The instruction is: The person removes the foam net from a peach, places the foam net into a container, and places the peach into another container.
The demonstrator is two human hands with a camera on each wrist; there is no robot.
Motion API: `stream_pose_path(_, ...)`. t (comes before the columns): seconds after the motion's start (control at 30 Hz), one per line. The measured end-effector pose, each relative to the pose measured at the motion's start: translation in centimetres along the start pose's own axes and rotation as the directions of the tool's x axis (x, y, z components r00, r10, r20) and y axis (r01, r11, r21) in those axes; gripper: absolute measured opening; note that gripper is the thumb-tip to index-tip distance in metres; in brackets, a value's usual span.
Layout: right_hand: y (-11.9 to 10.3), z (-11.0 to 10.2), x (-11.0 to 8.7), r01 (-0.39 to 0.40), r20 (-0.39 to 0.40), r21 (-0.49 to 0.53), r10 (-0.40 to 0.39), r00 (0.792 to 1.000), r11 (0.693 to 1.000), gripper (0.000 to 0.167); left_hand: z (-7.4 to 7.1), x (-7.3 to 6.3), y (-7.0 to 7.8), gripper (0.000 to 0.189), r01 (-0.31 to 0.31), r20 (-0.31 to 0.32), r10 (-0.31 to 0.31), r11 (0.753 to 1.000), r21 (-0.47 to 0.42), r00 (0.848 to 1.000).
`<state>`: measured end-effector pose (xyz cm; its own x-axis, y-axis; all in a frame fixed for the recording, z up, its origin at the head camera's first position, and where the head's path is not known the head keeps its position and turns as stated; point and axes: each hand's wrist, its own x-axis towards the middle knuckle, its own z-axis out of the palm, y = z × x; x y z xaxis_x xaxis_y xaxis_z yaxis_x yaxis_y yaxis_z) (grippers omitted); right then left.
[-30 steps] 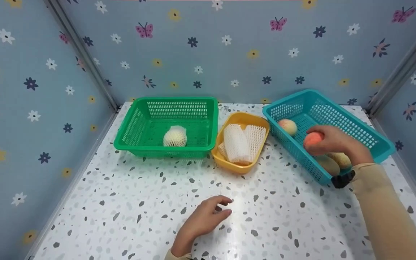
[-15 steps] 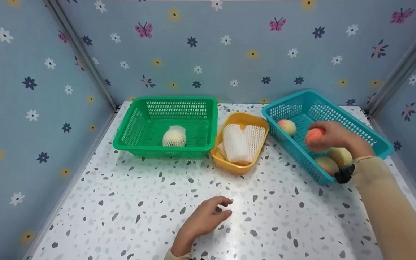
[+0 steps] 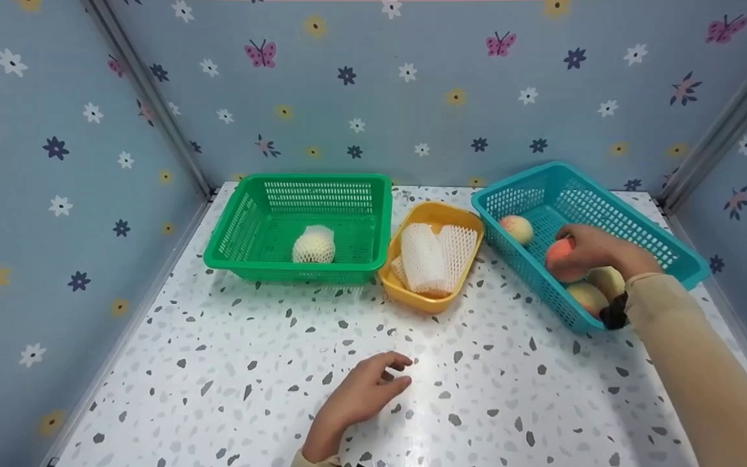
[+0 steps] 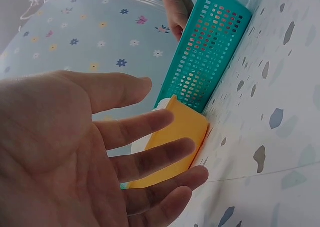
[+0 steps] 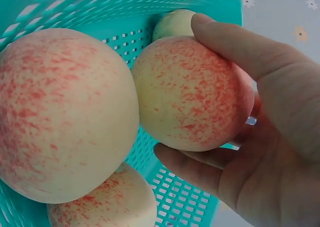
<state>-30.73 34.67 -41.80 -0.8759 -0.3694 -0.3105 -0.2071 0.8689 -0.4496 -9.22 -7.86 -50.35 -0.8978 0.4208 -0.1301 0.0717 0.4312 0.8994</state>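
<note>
Inside the teal basket [image 3: 517, 264], my right hand [image 3: 600, 250] holds a red-blushed peach [image 5: 192, 94] between thumb and fingers. In the right wrist view, a large peach [image 5: 65, 117] sits beside the held one, with another peach [image 5: 107, 202] partly hidden below it. A paler peach [image 3: 517, 229] lies toward the basket's far left side. My left hand [image 3: 364, 392] hovers over the front of the table, fingers loosely spread and nothing in them. The left wrist view shows its palm [image 4: 55, 137] facing the camera.
A yellow tray [image 3: 435, 303] with white foam net sleeves [image 3: 426, 259] stands between the baskets. To its left is a green basket [image 3: 296, 267] holding one net-wrapped round fruit [image 3: 314, 245]. Flower-patterned walls [image 3: 373, 97] enclose the speckled table [image 3: 270, 389].
My right hand, gripping the peach throughout, rose slightly and then came down a little to the left. The two peaches near its wrist show differently now. My left hand has barely moved.
</note>
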Motion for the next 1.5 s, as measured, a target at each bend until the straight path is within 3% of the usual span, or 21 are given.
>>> stream_pose_path(0.37,0.0,-0.1,0.8,-0.038,0.012,-0.020,0.038,0.999,0.999,0.065,-0.3,-0.3,-0.1,0.032,0.058,0.003,-0.058,0.998,0.002,0.998)
stream_pose_path(0.8,-0.4,0.2,1.5,-0.101,0.099,-0.062,0.106,0.989,0.993,0.066,-0.4,-0.3,-0.1,0.032,0.072,-0.001,-0.072,0.997,-0.001,0.997)
stream_pose_path(0.93,-0.5,0.3,1.8,-0.088,0.115,-0.100,0.099,0.988,0.991,0.067,-0.3,-0.3,-0.2,0.031,0.085,-0.011,-0.085,0.996,0.007,0.996)
stream_pose_path(1.27,-0.8,0.6,2.1,-0.057,0.137,-0.106,0.072,0.988,0.993,0.062,-0.2,-0.2,-0.5,0.032,0.076,-0.010,-0.076,0.997,0.011,0.997)
stream_pose_path(1.5,-1.1,0.7,2.0,-0.100,0.164,-0.066,0.110,0.980,0.993,0.061,-0.1,-0.1,-0.6,0.031,0.061,-0.001,-0.061,0.998,-0.002,0.998)
